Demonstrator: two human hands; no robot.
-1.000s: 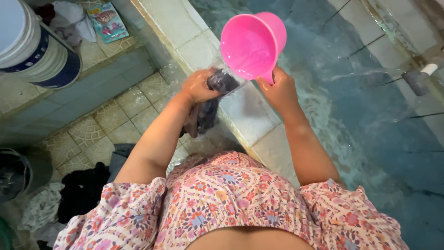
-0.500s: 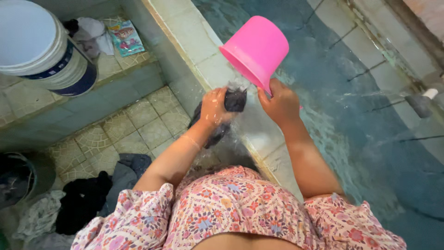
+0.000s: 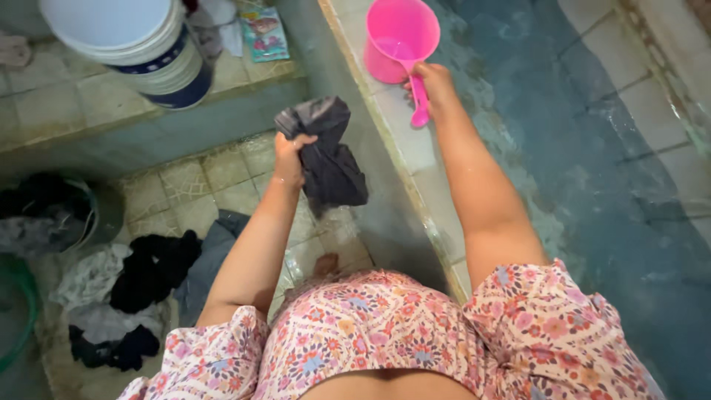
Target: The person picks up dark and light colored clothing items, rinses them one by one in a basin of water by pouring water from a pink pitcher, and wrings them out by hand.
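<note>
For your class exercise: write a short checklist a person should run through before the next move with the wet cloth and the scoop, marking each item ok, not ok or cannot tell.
1. Left hand has a firm grip on the dark grey wet cloth: ok, bunched in the fist and hanging free.
2. Right hand holds the handle of the pink plastic scoop: ok.
3. Scoop sits upright on the tiled basin ledge: ok.
4. Scoop holds water: ok, a little shows inside.
5. Cloth is rinsed clean: cannot tell.
6. Tiled floor below the cloth free of clothes: not ok, a pile of clothes lies close by.
</note>
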